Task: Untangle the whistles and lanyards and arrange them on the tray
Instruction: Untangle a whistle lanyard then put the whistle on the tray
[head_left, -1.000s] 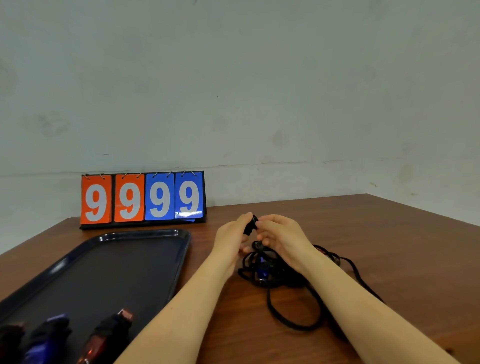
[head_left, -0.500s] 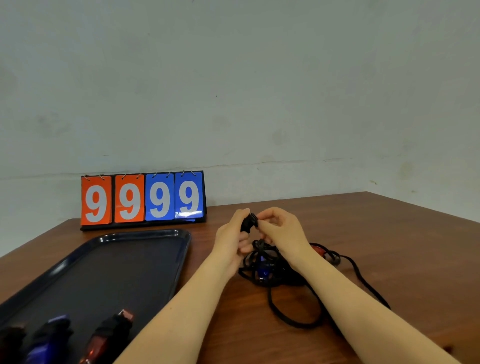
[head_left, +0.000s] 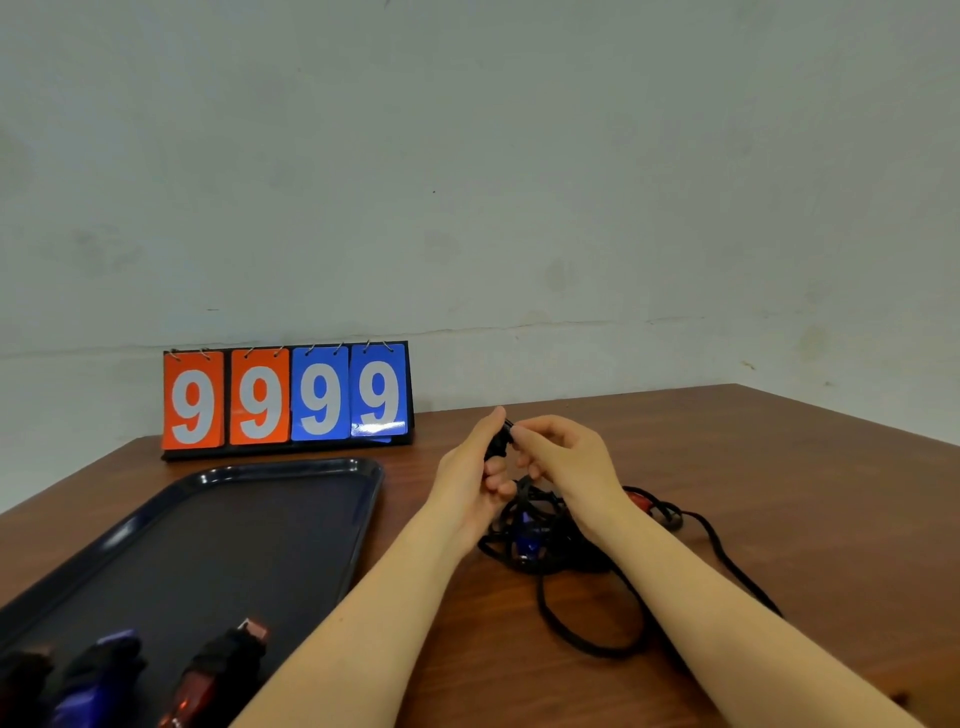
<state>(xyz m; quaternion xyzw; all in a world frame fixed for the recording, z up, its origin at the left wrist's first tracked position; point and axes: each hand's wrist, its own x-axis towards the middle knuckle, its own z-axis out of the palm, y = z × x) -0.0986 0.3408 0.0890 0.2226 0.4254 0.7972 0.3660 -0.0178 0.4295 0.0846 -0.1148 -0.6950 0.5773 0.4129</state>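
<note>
Both hands' grips, left hand (head_left: 470, 470) and right hand (head_left: 563, 457), pinch a soft, limp black lanyard (head_left: 500, 441); hold near the knot, tangle (head_left: 540, 535) dangling below.

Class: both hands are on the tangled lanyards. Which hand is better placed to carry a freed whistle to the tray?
Probably the left hand: the tray lies on its side of the tangled lanyards, so the right hand would have to cross over.

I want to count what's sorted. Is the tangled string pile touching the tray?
Apart. The head view shows bare table between the tangled pile and the tray.
</note>
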